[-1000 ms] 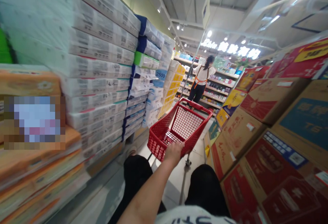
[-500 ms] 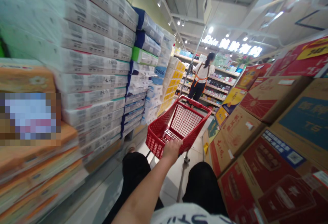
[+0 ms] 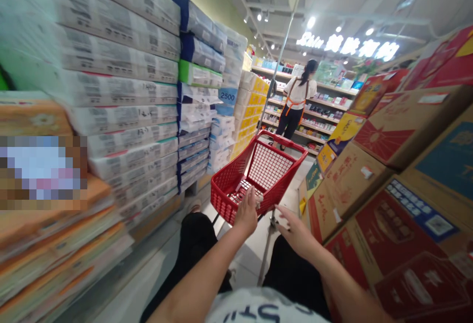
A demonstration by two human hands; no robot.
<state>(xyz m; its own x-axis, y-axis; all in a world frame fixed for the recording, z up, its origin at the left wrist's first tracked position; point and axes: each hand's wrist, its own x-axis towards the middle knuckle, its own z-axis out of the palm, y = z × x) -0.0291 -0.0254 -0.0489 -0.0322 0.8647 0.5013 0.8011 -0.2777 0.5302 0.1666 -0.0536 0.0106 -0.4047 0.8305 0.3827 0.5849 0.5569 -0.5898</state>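
A red plastic shopping cart (image 3: 223, 203) with mesh walls stands in front of my knees, its handle on the far side. My left hand (image 3: 247, 215) is at the cart's near rim, palm turned inward and fingers stretched up, not wrapped round the rim. Whether it still touches the cart I cannot tell. To the right, my right hand (image 3: 295, 230) reaches toward the cart's near corner with its fingers apart and nothing in them. A small gap separates its fingertips from the cart.
Wrapped white packs (image 3: 121, 81) are stacked high on the left, with orange packs (image 3: 92, 209) nearer. Cardboard cartons (image 3: 354, 180) line the right side. A person (image 3: 295, 93) with orange straps stands beyond the cart, before stocked shelves (image 3: 325, 108). A thin pole (image 3: 283, 52) rises behind the cart.
My left hand has loosened from the cart's near rim and straightened its fingers. My right hand has come into view from the lower right. The view has shifted slightly.
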